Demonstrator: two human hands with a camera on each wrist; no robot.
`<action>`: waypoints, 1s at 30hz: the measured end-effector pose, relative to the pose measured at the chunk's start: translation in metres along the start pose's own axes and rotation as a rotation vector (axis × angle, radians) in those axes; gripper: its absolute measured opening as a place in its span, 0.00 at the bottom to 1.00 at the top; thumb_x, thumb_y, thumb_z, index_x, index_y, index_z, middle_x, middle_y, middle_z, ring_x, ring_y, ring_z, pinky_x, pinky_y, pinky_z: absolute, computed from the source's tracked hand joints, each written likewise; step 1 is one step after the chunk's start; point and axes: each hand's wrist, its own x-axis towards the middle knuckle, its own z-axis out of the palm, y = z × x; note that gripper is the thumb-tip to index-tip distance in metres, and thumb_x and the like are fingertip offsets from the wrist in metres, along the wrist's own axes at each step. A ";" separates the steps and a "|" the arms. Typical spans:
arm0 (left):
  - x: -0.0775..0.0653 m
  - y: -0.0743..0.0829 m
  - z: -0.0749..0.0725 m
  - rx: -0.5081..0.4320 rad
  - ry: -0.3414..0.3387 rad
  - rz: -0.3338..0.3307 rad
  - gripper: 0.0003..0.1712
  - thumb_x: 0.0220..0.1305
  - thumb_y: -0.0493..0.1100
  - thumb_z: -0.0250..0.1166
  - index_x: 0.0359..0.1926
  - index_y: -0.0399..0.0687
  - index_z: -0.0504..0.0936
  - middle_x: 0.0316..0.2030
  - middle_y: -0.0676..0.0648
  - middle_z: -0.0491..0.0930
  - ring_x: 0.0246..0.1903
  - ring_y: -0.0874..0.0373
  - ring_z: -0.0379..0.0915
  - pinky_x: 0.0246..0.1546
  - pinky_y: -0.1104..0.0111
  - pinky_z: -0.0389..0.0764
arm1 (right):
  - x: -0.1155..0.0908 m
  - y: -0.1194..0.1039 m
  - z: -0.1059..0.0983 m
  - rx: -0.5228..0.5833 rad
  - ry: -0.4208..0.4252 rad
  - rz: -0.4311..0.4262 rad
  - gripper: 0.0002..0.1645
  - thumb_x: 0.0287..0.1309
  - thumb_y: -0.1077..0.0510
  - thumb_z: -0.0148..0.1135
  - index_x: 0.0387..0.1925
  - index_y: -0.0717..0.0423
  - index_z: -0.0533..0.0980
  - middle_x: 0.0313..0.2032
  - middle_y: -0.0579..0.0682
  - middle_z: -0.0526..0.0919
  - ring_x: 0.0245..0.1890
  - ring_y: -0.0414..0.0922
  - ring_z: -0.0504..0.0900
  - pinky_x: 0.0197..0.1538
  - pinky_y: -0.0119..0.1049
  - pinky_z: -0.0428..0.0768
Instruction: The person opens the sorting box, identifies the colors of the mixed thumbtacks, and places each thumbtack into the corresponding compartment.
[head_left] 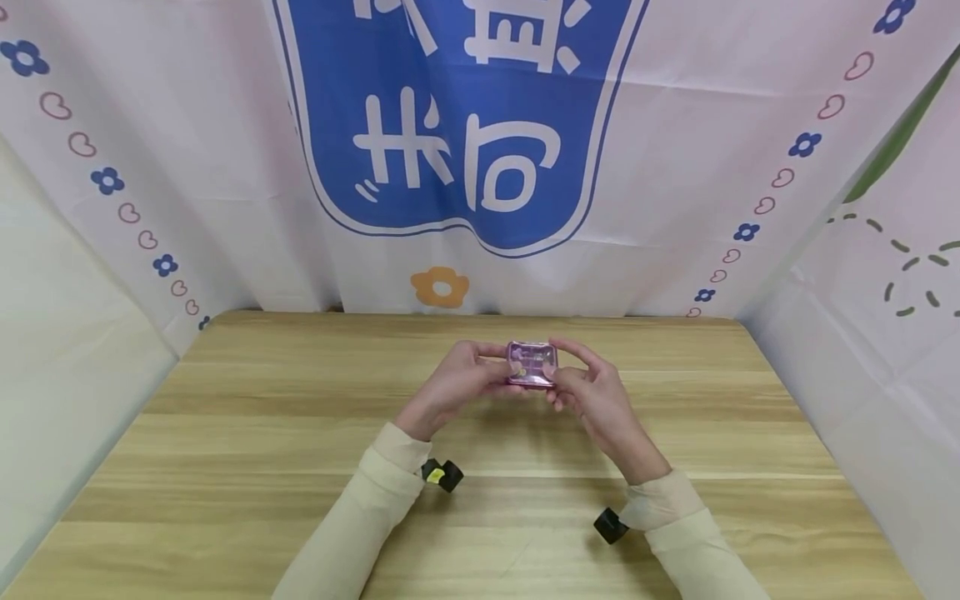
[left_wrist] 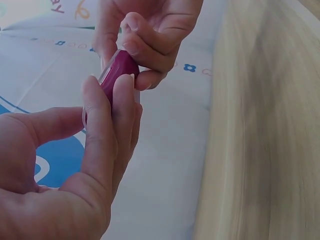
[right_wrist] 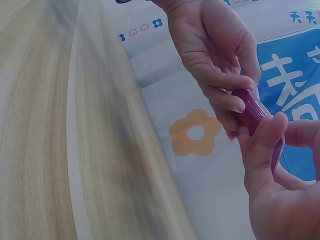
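Observation:
A small purple-pink case with a clear top [head_left: 533,357] is held up above the wooden table between both hands. My left hand [head_left: 468,379] pinches its left side, thumb on the clear face and fingers behind. On the opposite side my right hand [head_left: 597,396] grips it with the thumb over the front and the index finger along the top edge. In the left wrist view the case [left_wrist: 120,70] appears edge-on, showing its dark magenta back. The right wrist view also has the magenta case [right_wrist: 251,109] between the two hands' fingertips. Small items inside are too small to make out.
The wooden table [head_left: 300,500] lies beneath both forearms. Behind it hangs a white cloth [head_left: 225,250] with a blue printed emblem and an orange flower [head_left: 440,287]. White cloth also encloses the left and right sides. Black wrist-worn devices [head_left: 611,526] stick out by the sleeves.

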 end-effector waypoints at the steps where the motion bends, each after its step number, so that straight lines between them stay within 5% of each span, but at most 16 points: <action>1: 0.000 0.000 0.000 0.000 -0.001 -0.001 0.23 0.61 0.33 0.62 0.55 0.26 0.68 0.41 0.30 0.80 0.43 0.33 0.74 0.43 0.60 0.80 | 0.000 0.000 0.001 -0.004 0.003 0.001 0.32 0.58 0.68 0.59 0.64 0.58 0.63 0.30 0.59 0.84 0.21 0.45 0.78 0.22 0.27 0.79; 7: 0.000 0.001 0.000 0.000 -0.004 -0.012 0.22 0.61 0.32 0.62 0.55 0.27 0.70 0.40 0.31 0.81 0.39 0.38 0.78 0.52 0.46 0.69 | 0.000 0.000 0.003 -0.011 0.010 0.014 0.32 0.58 0.69 0.59 0.63 0.57 0.64 0.30 0.59 0.83 0.21 0.45 0.78 0.21 0.26 0.79; 22: 0.000 -0.001 -0.003 0.029 -0.002 -0.017 0.23 0.60 0.34 0.63 0.55 0.27 0.70 0.39 0.31 0.81 0.36 0.40 0.80 0.43 0.59 0.80 | 0.000 0.003 0.002 -0.022 0.019 0.040 0.31 0.57 0.69 0.59 0.63 0.57 0.64 0.29 0.57 0.83 0.21 0.44 0.78 0.21 0.26 0.77; 30: 0.004 -0.010 -0.007 0.248 -0.003 -0.029 0.21 0.61 0.33 0.62 0.53 0.25 0.72 0.36 0.35 0.82 0.34 0.40 0.79 0.46 0.48 0.77 | 0.002 0.011 -0.002 -0.195 0.024 0.154 0.30 0.58 0.65 0.61 0.62 0.60 0.64 0.35 0.68 0.83 0.21 0.46 0.80 0.22 0.29 0.79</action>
